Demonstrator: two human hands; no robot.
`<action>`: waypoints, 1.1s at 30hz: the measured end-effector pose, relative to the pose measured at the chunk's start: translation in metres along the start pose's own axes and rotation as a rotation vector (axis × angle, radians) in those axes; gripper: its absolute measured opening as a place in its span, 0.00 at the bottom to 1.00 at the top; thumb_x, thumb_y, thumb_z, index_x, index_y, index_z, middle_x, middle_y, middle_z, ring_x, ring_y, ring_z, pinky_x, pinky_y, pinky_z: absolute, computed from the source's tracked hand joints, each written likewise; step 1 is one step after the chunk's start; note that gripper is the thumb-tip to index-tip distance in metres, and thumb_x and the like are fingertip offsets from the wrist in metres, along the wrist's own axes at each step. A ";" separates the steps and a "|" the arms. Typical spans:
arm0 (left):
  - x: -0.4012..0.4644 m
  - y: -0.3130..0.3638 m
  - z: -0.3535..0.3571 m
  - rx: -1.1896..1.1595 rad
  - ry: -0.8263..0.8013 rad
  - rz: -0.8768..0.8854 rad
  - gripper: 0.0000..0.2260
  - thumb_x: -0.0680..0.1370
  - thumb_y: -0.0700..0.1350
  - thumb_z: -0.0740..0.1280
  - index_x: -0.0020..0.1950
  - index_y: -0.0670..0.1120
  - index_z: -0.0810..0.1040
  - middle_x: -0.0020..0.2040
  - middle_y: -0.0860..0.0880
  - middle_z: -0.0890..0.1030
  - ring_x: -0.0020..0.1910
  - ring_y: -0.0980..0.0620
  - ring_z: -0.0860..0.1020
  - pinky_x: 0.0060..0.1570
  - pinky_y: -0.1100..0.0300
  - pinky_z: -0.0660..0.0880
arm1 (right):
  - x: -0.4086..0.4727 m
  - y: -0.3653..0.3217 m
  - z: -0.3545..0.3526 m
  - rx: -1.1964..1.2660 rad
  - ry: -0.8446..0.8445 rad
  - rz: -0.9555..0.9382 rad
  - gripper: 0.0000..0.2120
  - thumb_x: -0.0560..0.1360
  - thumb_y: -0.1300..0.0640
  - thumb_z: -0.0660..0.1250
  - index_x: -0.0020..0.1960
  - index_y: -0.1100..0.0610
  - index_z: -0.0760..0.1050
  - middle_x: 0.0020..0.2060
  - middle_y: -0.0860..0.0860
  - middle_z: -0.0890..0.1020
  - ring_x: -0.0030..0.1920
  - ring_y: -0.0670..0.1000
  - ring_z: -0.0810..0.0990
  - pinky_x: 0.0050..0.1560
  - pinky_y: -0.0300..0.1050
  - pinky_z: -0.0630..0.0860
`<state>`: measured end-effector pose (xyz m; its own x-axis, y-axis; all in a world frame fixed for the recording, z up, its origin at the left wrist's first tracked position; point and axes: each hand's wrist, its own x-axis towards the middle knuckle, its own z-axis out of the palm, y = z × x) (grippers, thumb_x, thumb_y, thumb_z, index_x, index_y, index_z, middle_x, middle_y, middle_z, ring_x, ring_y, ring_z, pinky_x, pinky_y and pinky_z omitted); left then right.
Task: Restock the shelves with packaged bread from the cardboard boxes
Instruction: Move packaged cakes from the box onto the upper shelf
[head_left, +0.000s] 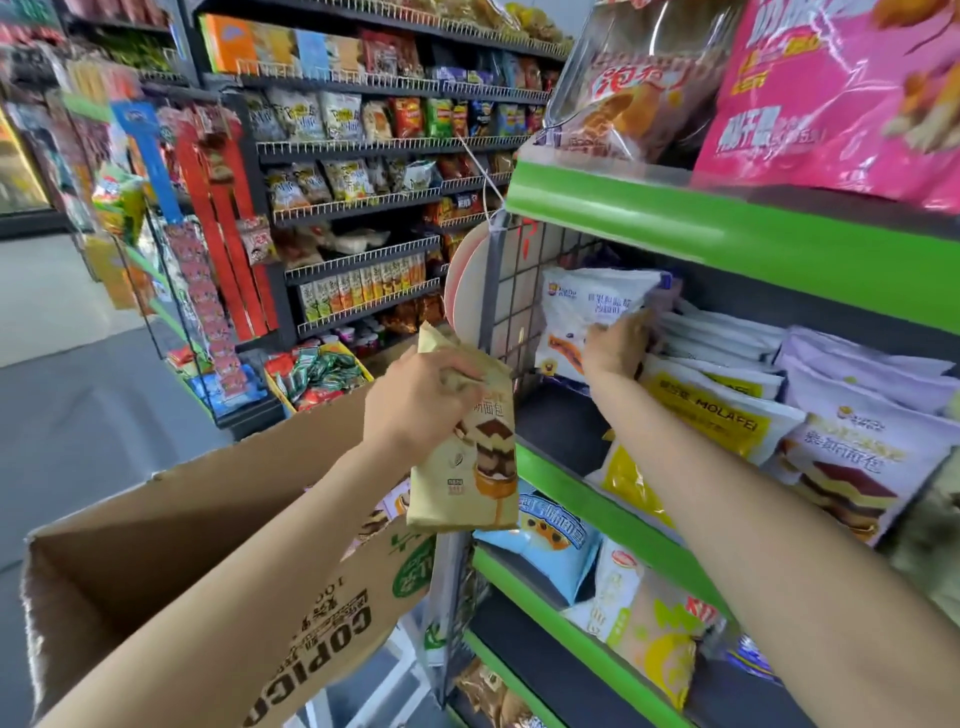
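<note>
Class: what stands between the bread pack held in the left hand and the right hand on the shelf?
Head view: a black wire grid panel at the shelf's end.

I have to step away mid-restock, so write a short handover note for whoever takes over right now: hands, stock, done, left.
Left hand: grip closed on a beige bread pack, held in the air above the cardboard box, not yet shelved.
Right hand: fingers on the white bread pack at the left end of the middle shelf; whether it grips or just steadies it is unclear.
Done: the middle shelf already holds rows of white, yellow and lilac packs.
Left: shelve the beige pack; the box's remaining contents are barely visible from here.
</note>
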<state>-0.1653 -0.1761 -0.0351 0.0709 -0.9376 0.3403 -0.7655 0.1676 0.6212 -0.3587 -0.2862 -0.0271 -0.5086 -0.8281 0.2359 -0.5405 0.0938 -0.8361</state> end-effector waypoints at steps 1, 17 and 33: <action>0.001 0.001 0.000 -0.007 -0.006 0.007 0.04 0.72 0.54 0.68 0.42 0.65 0.76 0.51 0.55 0.81 0.46 0.52 0.79 0.45 0.55 0.78 | 0.002 0.002 0.004 -0.012 -0.003 0.004 0.32 0.78 0.62 0.59 0.74 0.71 0.46 0.72 0.67 0.58 0.73 0.62 0.58 0.72 0.49 0.56; 0.002 0.026 0.020 -0.071 -0.017 0.090 0.06 0.73 0.54 0.69 0.49 0.58 0.81 0.31 0.59 0.70 0.33 0.54 0.70 0.36 0.61 0.67 | -0.015 0.021 -0.009 -0.677 0.118 -0.610 0.49 0.70 0.74 0.65 0.77 0.47 0.40 0.76 0.60 0.38 0.75 0.65 0.39 0.69 0.65 0.63; -0.009 0.051 0.011 -0.257 -0.032 0.157 0.05 0.71 0.58 0.70 0.45 0.63 0.79 0.53 0.58 0.81 0.43 0.52 0.81 0.46 0.52 0.78 | -0.049 0.001 -0.077 0.079 -0.393 -0.372 0.20 0.82 0.54 0.55 0.71 0.58 0.65 0.68 0.57 0.71 0.68 0.56 0.70 0.65 0.48 0.67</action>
<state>-0.2120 -0.1626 -0.0144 -0.0589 -0.9025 0.4266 -0.5785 0.3791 0.7222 -0.3852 -0.2030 -0.0013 0.0045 -0.9432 0.3322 -0.5765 -0.2738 -0.7698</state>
